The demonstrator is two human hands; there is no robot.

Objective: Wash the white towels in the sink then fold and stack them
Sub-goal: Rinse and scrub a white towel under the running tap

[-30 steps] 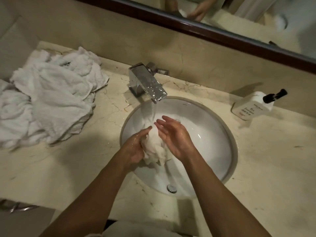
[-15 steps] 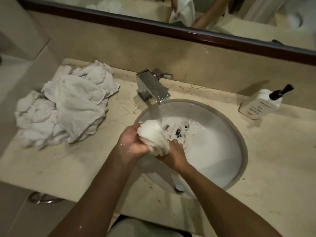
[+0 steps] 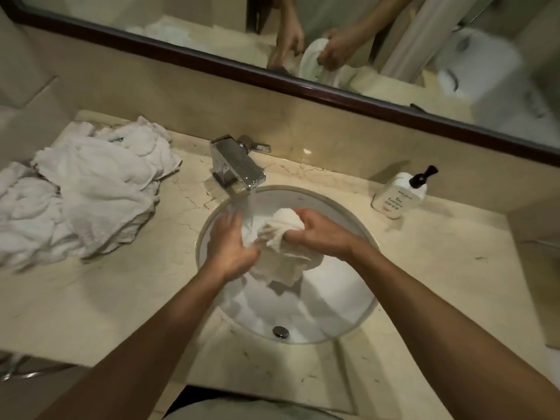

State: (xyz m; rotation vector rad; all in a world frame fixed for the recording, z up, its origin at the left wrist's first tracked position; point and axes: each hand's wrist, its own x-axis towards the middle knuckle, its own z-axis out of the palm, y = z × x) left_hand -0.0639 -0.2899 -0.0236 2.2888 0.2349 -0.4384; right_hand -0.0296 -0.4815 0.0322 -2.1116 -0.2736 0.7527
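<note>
Now the wet white towel [image 3: 283, 237] is stretched between both hands over the sink basin [image 3: 357, 310], directly under the stream running from the chrome faucet [image 3: 238, 165]. The right hand [image 3: 321, 231] has its fingers curled tight round a bunched end of the cloth, which bulges out just above its knuckles. The left hand [image 3: 233, 247] grips the opposite end, though it is motion-blurred and I cannot tell exactly how its fingers lie. Below the two grips a loose fold of the towel hangs down toward the bowl without reaching the drain plug [image 3: 280, 331].

Half a second ago the towel was a compact ball squeezed between the hands, with the left hand uppermost on it; now the hands have moved apart and the cloth is opened out, the bunch having passed to the right-hand side. A second ago the hands were pressed palm to palm round it under the water. That reads to me as a scrubbing cycle: squeeze, open, rub, with rinsing going on throughout. So the wash of this one towel is under way rather than finished, and wringing probably comes next.

Well to the left of the left grip, the heap of crumpled towels [image 3: 91, 189] lies on the marble counter [image 3: 121, 298] much as before, none folded or stacked. Beyond the right grip stands the pump bottle [image 3: 400, 195].
</note>
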